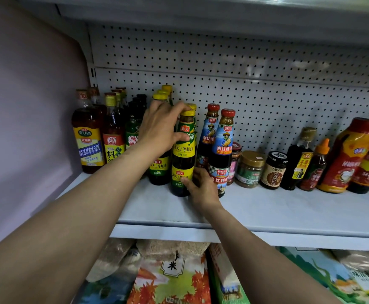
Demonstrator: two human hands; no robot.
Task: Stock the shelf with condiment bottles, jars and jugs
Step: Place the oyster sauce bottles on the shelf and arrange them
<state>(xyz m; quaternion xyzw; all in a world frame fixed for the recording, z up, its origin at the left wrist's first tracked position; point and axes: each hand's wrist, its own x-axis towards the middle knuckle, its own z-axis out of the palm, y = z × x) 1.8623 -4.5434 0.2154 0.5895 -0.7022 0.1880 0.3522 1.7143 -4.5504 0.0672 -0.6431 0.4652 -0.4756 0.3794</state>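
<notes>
A dark oyster sauce bottle (183, 156) with a yellow cap and a green and yellow label stands upright on the white shelf (288, 213), in front of more bottles of its kind. My left hand (161, 128) grips its upper part, thumb on the label and fingers curled over the neck. My right hand (201, 189) holds its base, thumb on the lower label and fingers behind. Two red-capped oyster sauce bottles (221, 145) with blue labels stand right beside it.
Cooking wine bottles (89, 137) fill the shelf's left end against the side wall. Small jars (250, 168), dark sauce bottles (298, 161) and red squeeze bottles (348, 156) line the right. A pegboard backs the shelf. Bagged rice (172, 275) lies on the shelf below.
</notes>
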